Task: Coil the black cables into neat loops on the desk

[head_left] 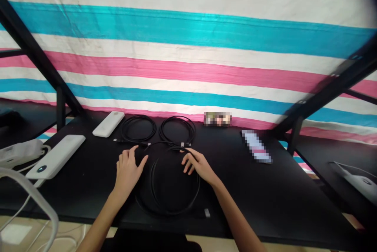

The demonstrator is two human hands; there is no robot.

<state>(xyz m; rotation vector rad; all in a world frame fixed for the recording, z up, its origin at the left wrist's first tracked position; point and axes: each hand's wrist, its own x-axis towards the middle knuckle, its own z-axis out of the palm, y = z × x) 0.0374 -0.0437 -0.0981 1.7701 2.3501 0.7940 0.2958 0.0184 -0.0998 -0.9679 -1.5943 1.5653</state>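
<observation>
A loosely looped black cable (169, 213) lies at the front of the black table, with a metal plug (207, 212) at its lower right. My right hand (196, 162) is at the top right of this loop, fingers curled, with thumb and forefinger closed on the cable. To the left of the loop, my left hand (129, 167) hovers low or rests on the table; I cannot tell which. Its thumb and fingers are apart and hold nothing. Behind the hands lie two coiled black cables, a left coil (137, 141) and a right coil (193, 130), plug ends showing.
Two white power banks, a far one (108, 124) and a near one (55, 157), lie on the left by a white power strip (20, 152). A blurred-out card (218, 119) and phone-shaped item (257, 147) lie right. Black frame bars (332, 81) flank the striped sheet (188, 28).
</observation>
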